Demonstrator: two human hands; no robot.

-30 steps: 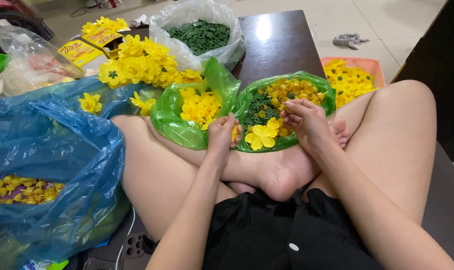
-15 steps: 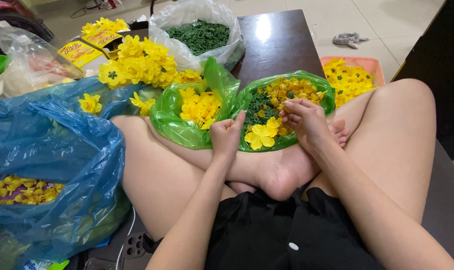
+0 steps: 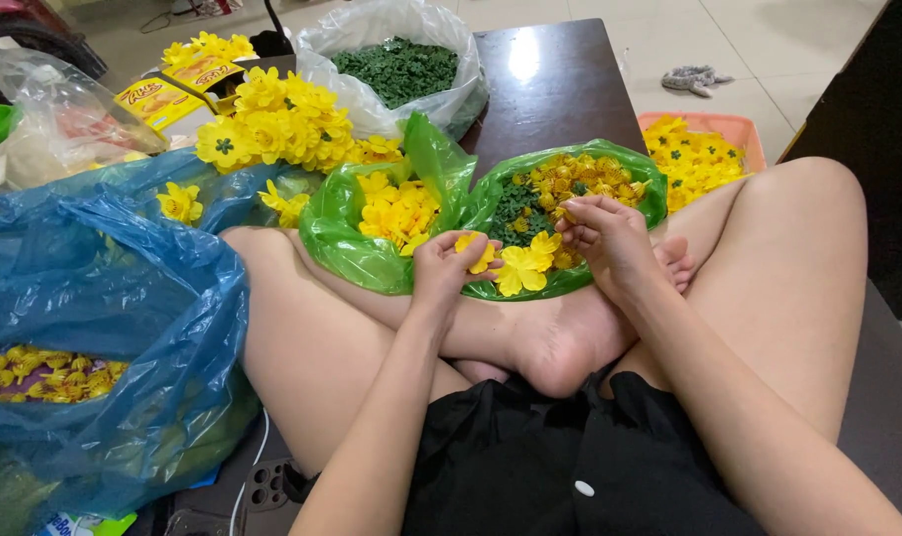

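Dark wooden surface (image 3: 560,89) is carrying green bags; left hand (image 3: 449,268) is pinching a yellow flower (image 3: 479,254), right hand (image 3: 610,238) just right, fingers closing on a small piece.

A single head-worn camera looks steeply down and forward over the seated person's crossed legs, close enough that the left hand (image 3: 449,266) and right hand (image 3: 610,238) sit near mid-frame. The view faces a dark table (image 3: 560,89) ahead, with a blue plastic bag (image 3: 104,318) filling the left edge. No second view shares the scene.
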